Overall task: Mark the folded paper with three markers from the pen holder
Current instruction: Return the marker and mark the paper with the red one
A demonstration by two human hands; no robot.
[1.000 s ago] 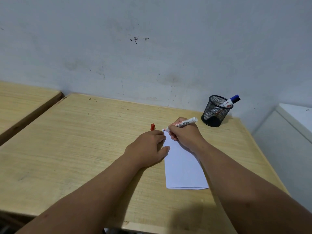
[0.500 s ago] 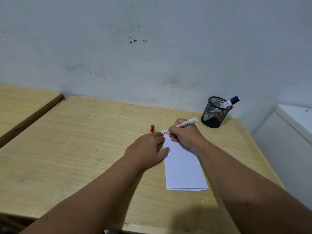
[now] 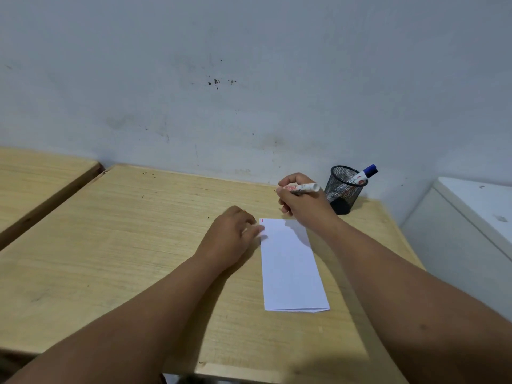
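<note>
The folded white paper (image 3: 291, 267) lies lengthwise on the wooden desk (image 3: 124, 245), with small red and blue marks (image 3: 261, 220) at its far left corner. My right hand (image 3: 304, 206) hovers above the paper's far end, gripping a white uncapped marker (image 3: 303, 187) with red print. My left hand (image 3: 232, 234) rests on the desk just left of the paper, fingers curled and blurred over the spot where a small red cap stood; only a trace of red shows at its knuckles. A black mesh pen holder (image 3: 345, 189) behind my right hand holds a blue-capped marker (image 3: 364, 174).
A grey-white wall runs along the desk's far edge. A second wooden desk (image 3: 41, 178) adjoins on the left across a narrow gap. A white cabinet (image 3: 471, 231) stands to the right, lower than the desk's right edge.
My right hand has lifted the marker off the paper's corner and moved it back toward the pen holder. My left hand slid off the paper to the left, over the red cap.
</note>
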